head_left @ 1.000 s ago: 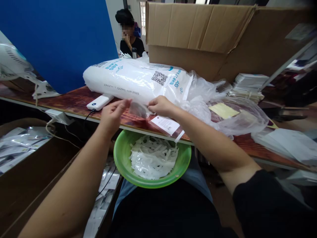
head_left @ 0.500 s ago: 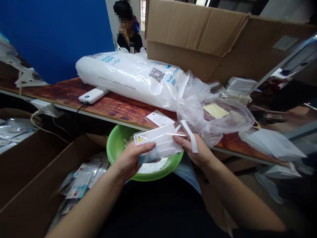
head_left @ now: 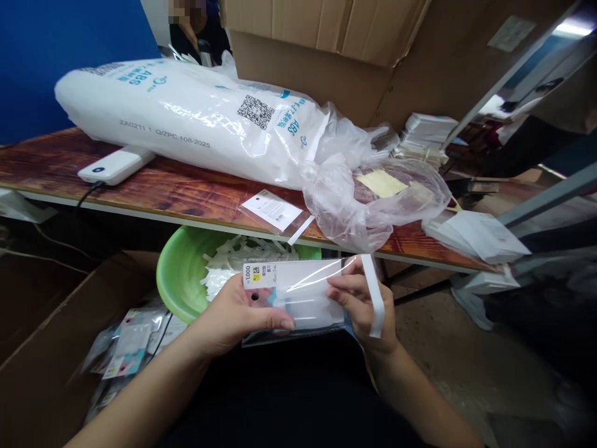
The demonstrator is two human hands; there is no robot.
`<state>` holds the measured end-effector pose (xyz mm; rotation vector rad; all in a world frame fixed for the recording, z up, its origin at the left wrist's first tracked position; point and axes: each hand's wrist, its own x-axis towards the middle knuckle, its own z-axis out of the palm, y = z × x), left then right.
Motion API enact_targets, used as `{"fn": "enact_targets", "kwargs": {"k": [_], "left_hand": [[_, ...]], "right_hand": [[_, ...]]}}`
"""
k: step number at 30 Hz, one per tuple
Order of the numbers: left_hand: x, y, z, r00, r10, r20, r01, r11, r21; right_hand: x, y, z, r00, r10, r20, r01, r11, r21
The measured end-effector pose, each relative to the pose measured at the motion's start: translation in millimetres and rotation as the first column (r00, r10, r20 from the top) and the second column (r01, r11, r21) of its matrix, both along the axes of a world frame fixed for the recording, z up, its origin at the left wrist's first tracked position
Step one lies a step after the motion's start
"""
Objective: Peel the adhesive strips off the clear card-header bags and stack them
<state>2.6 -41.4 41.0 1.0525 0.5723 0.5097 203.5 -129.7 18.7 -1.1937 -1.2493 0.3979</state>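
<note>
My left hand (head_left: pixel 233 317) grips the printed-card end of a clear plastic packet (head_left: pixel 312 302), with the thumb on top. A white card and a whitish insert show through the film. At the packet's other end, my right hand (head_left: pixel 366 305) is closed, its fingers bent against the film. A white strip (head_left: pixel 374 298) runs along that end, across the right fingers. Whether the strip is still stuck to the packet, I cannot tell. Behind the hands is a green bowl (head_left: pixel 177 274) with many white paper strips (head_left: pixel 224 274) in it.
A wooden shelf (head_left: pixel 196 199) carries a big white ABS sack (head_left: pixel 186 118), a power bank (head_left: pixel 116 165), a bagged card (head_left: pixel 273 210), a loose strip (head_left: pixel 301 230) and stacked cards (head_left: pixel 485 239). Lower left, a cardboard box (head_left: pixel 56 336) contains finished-looking packets (head_left: pixel 130 342). Beyond sits a person (head_left: pixel 200 31).
The view has shifted, so the shelf and bowl appear further left. The packet is now more level and nearer my body. My right fingers have curled further around its strip end.
</note>
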Motion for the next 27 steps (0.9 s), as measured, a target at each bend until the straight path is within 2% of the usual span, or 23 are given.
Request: {"fn": "enact_targets", "kwargs": {"k": [6, 12, 14, 17, 19, 21, 25, 27], "left_hand": [[5, -1, 2.7, 0.999, -0.007, -0.037, 0.006, 1.000, -0.016], [8, -3, 8.4, 0.992, 0.100, -0.073, -0.105, 0.992, -0.063], [8, -1, 8.0, 0.991, 0.128, -0.045, -0.131, 0.988, -0.076], [10, 1, 4.2, 0.966, 0.258, -0.002, -0.257, 0.963, -0.084], [13, 0, 0.2, 0.939, 0.345, 0.010, -0.343, 0.936, -0.076], [15, -1, -4.5, 0.923, 0.384, 0.029, -0.381, 0.922, -0.062], [8, 11, -6.5, 0.894, 0.440, 0.088, -0.444, 0.895, 0.037], [-2, 27, 3.3, 0.845, 0.526, 0.094, -0.533, 0.817, 0.220]], "right_hand": [[-4, 0, -8.1, 0.993, 0.012, -0.121, -0.017, 0.999, -0.037], [4, -5, -5.9, 0.999, 0.021, -0.048, -0.026, 0.995, -0.101], [4, -5, -4.5, 0.980, 0.039, -0.194, -0.057, 0.995, -0.088], [-3, 1, -1.5, 0.827, 0.129, -0.548, -0.167, 0.986, -0.019], [-12, 7, 1.1, 0.757, 0.190, -0.625, -0.254, 0.967, -0.014], [-22, 15, 3.7, 0.747, 0.174, -0.641, -0.270, 0.961, -0.054], [-31, 36, 11.7, 0.766, 0.054, -0.640, -0.157, 0.982, -0.106], [-27, 49, 20.4, 0.825, 0.027, -0.564, -0.090, 0.992, -0.084]]}}
